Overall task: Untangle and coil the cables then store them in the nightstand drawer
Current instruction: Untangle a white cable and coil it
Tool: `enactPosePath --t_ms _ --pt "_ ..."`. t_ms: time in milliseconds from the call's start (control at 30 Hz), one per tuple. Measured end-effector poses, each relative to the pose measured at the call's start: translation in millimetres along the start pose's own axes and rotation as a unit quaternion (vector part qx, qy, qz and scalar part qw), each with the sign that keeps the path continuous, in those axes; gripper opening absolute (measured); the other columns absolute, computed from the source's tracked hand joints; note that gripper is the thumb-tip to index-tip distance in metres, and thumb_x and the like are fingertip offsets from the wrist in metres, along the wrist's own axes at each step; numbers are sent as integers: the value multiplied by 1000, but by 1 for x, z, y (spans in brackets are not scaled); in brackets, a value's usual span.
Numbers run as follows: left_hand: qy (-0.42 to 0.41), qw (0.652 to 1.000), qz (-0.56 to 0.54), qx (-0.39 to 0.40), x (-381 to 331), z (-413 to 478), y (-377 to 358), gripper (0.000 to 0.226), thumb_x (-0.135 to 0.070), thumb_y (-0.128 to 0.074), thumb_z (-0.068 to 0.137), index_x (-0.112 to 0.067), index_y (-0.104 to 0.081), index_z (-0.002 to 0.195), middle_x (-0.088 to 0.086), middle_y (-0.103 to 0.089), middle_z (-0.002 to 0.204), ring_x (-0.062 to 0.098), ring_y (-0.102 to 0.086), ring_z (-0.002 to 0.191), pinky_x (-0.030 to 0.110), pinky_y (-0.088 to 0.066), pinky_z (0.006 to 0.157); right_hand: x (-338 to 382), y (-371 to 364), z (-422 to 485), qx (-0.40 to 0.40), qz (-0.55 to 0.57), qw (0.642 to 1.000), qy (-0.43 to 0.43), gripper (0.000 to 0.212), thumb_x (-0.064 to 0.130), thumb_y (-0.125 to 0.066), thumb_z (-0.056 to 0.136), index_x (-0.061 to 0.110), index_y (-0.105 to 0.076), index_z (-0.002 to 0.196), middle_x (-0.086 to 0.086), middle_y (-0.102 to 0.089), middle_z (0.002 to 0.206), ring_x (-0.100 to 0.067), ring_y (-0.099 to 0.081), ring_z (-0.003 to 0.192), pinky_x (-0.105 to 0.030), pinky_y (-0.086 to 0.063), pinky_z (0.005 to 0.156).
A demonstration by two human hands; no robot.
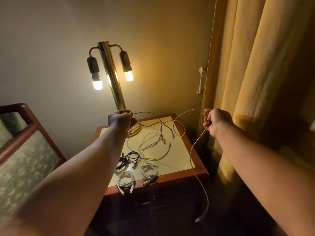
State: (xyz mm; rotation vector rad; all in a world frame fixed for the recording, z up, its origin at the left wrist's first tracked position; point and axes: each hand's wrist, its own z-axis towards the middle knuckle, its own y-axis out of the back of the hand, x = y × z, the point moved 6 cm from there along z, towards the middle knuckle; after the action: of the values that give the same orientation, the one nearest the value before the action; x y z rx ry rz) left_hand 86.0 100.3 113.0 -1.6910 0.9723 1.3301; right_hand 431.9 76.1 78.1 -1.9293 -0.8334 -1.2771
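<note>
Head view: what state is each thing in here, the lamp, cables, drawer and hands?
lamp: lit, both bulbs.
left white coil: coiled.
right white coil: coiled.
black cable: loosely bundled.
white tangle: loose, uncoiled.
hanging white cable: held by right hand, end dangling.
left hand: gripping a strand of the white tangle.
drawer: too dark to tell.

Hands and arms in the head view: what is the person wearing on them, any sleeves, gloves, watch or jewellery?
The left forearm and right forearm are bare up to the frame edge, no sleeves in view. The left hand and right hand are ungloved. No watch, bracelet or ring shows, though the dim light could hide a thin ring.
</note>
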Motion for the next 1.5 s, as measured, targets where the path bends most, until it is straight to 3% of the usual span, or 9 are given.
enactPosePath --t_ms 333,433,567,800,900,1100,1233,1300,1500 --pt "-8 990 -126 67 -12 -7 -21 27 9 -56 95 -2 -66 117 15 -63 113 30 -67 104 34 -62 84 1 16 -11 160 102 982 -12 22 12 -39 89 7 -59 97 0 -38 62 -12 -33 51 -27 -29 53" --pt "-18 997 -78 19 -9 -9 -22 15 4 -61 95 -7 -69 101 13 -68 104 27 -71 94 29 -63 75 -1 6 -26 209 37 977 13 21 20 -50 100 5 -65 100 1 -41 61 -11 -36 54 -26 -33 54" --pt "-29 998 -30 36 6 -9 -25 20 0 -66 95 -5 -71 113 14 -71 104 24 -73 93 21 -61 66 2 -4 -39 232 36 970 59 24 27 -53 105 10 -68 98 0 -44 66 -12 -41 58 -27 -34 56" --pt "-91 978 166 91 43 -8 -39 49 -8 -75 89 -7 -60 136 14 -67 128 26 -67 112 33 -57 95 25 -10 -49 240 98 962 86 26 26 -52 105 10 -69 95 -2 -43 66 -12 -41 57 -27 -34 54" --pt "-77 967 216 112 55 -9 -46 64 -15 -77 88 -8 -50 146 18 -57 142 30 -60 125 29 -51 95 35 -16 -52 247 77 961 99 24 23 -51 104 8 -68 95 -1 -42 63 -12 -40 56 -27 -34 52" --pt "-177 900 352 184 63 -18 -71 94 -14 -80 84 -37 -27 158 5 -6 170 36 -28 150 50 -48 109 35 -35 -59 283 -17 952 115 25 20 -48 105 8 -66 93 1 -38 61 -11 -37 56 -27 -30 54" --pt "-348 821 385 240 57 -54 -104 62 -25 -72 93 -27 -47 150 -7 -48 149 15 -60 118 19 -53 78 35 -45 -62 316 -26 940 124 23 20 -48 106 5 -64 100 3 -40 60 -9 -40 54 -25 -34 52" --pt "-390 805 382 231 49 -63 -115 29 -24 -66 98 -16 -69 125 -1 -70 124 15 -70 100 26 -58 74 36 -46 -61 313 -28 940 131 23 20 -48 106 4 -63 103 2 -40 61 -9 -41 54 -24 -35 51" --pt "-363 851 320 201 22 -57 -118 12 -13 -62 100 -14 -71 91 3 -73 79 12 -72 66 42 -63 66 34 -33 -46 290 -76 939 167 20 26 -55 104 10 -66 104 2 -45 68 -9 -41 58 -25 -34 53"
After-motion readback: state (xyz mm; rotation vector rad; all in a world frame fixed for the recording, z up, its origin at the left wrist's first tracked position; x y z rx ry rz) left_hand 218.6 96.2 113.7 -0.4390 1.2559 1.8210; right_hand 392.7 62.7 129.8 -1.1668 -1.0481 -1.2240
